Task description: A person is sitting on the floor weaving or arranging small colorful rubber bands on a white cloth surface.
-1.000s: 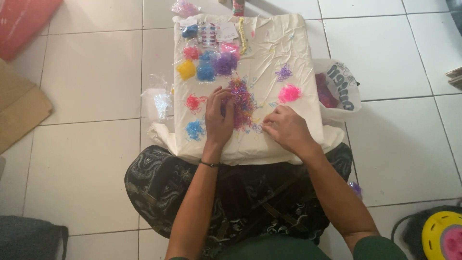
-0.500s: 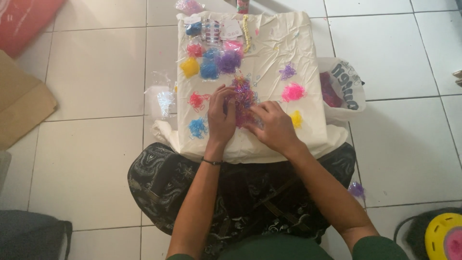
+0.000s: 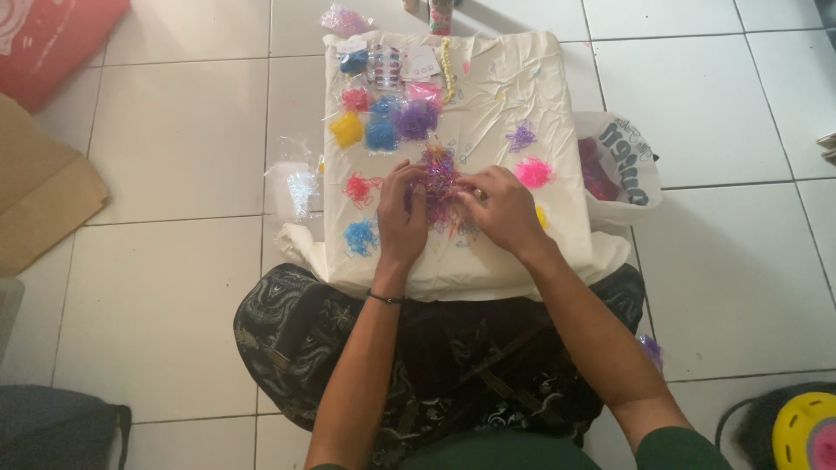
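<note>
A cream cloth lies on the tiled floor in front of my lap. A mixed heap of tiny coloured rubber bands sits in its middle. My left hand rests on the heap's left side, fingers curled into the bands. My right hand presses on the heap's right side, fingertips pinching among the bands. Sorted small piles surround them: red, blue, pink, purple and a yellow one half hidden by my right hand.
Bagged bands in yellow, blue and purple lie at the cloth's far left. A white plastic bag sits right of the cloth, a clear bag left. Cardboard lies far left, a yellow round object bottom right.
My right hand has slid from the cloth's near right up and left onto the mixed heap. The left hand stayed on the heap. The camera shifted slightly.
</note>
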